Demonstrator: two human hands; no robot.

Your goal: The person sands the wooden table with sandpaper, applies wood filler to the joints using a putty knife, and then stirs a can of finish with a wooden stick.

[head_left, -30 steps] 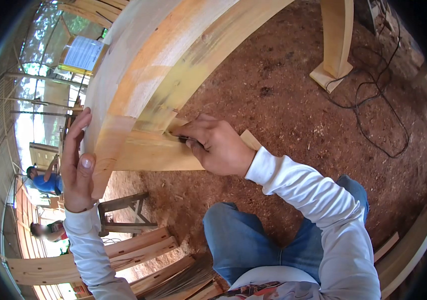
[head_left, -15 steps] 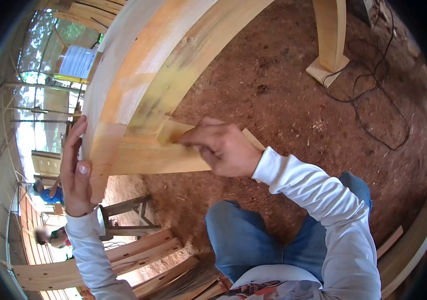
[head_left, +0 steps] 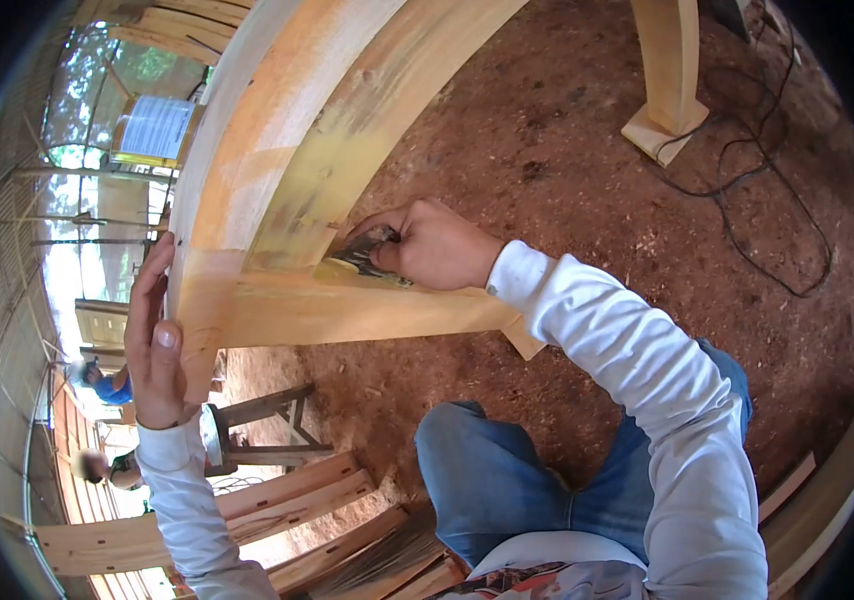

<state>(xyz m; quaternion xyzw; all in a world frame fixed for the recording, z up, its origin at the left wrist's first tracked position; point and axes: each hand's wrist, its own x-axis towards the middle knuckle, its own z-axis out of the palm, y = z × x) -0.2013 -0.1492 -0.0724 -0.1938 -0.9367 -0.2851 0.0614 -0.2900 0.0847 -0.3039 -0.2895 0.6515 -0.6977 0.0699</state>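
My left hand (head_left: 155, 350) lies open against the left end of a pale wooden frame (head_left: 382, 312), its fingers stretched along the outer face and the thumb apart. My right hand (head_left: 437, 243) is closed on a thin, flat scraper (head_left: 372, 262) with dark smears. The scraper is at the inner corner where the curved rail (head_left: 347, 150) meets the leg. Yellowish and grey patches mark the rail near that corner. Part of the scraper is hidden by my fingers.
A labelled can (head_left: 155, 128) stands on the wood at upper left. Another leg (head_left: 669, 80) rests on the dirt floor beside a black cable (head_left: 747, 190). Below left are a low wooden stand (head_left: 272, 425) and long planks (head_left: 297, 495). Two people (head_left: 107, 380) are in the background.
My right hand has moved up and slightly left and turned, so the dark scraper now shows in the inner corner. My left hand stays against the wood.
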